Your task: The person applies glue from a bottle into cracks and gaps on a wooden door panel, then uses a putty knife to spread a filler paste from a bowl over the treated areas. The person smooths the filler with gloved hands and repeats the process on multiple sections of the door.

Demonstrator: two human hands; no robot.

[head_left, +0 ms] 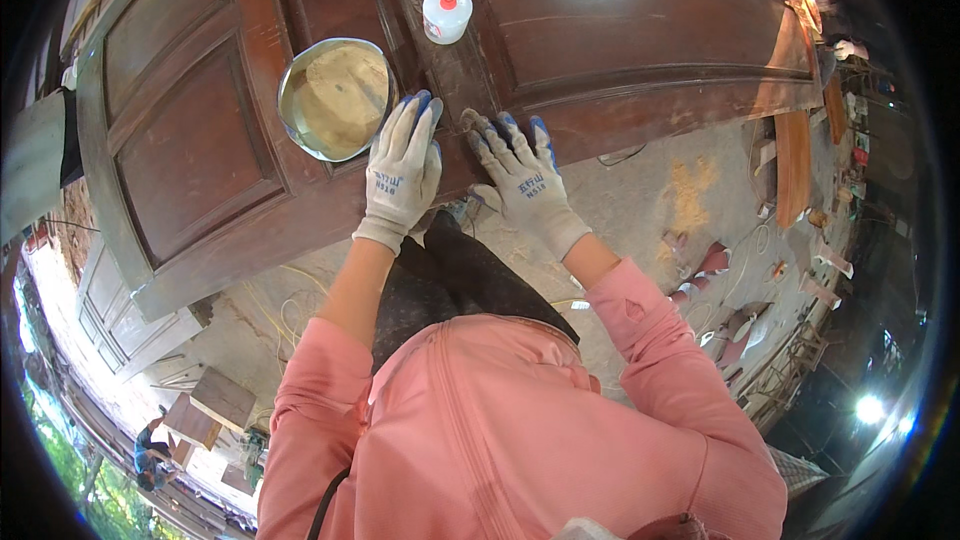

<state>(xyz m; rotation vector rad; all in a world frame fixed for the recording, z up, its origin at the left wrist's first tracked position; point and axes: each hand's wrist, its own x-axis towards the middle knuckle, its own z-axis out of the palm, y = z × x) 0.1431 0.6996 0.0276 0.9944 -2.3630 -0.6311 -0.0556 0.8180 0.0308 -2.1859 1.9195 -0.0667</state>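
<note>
Reaching forward over a reddish-brown panelled door (620, 30), two gloved hands lie side by side but apart, backs up, near the door's close edge. The left hand (403, 165) has its fingers stretched out straight and close together, with the thumb alongside; the right hand (522, 172) spreads its fingers in a fan over the edge rail. Neither is closed round anything visible, though both palms are hidden. The gloves are pale, with blue showing at the fingertips.

A round metal tin (291, 122) sits on the door just to the left of the left hand, its rim close beside those fingers; whether they touch cannot be told. Tan powder (350, 73) lies inside it. The right hand is farther from the tin, with the left hand between. Beyond both hands, roughly midway between them, a whitish container (446, 24) with a red cap rests on the door.

The person wears a pink jacket (570, 430) and dark trousers (450, 275). On the grey floor (620, 250), to the right of the right hand, is a patch of yellowish dust (690, 195).
</note>
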